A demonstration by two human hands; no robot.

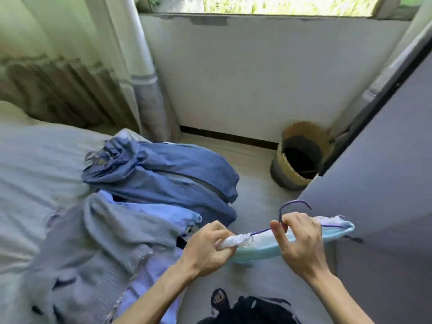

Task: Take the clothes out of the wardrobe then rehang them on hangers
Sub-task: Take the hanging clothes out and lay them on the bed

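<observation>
Head: hanger (295,202), garment (257,248) near wardrobe (385,171) edge

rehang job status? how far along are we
Done: clothes look out of the wardrobe; a blue garment, grey knit and lavender piece lie heaped on the bed. In hand: the left hand pinches a light blue garment by its lace edge on a purple hanger, which the right hand grips near the hook. Left: the whole heap. Early.
</observation>
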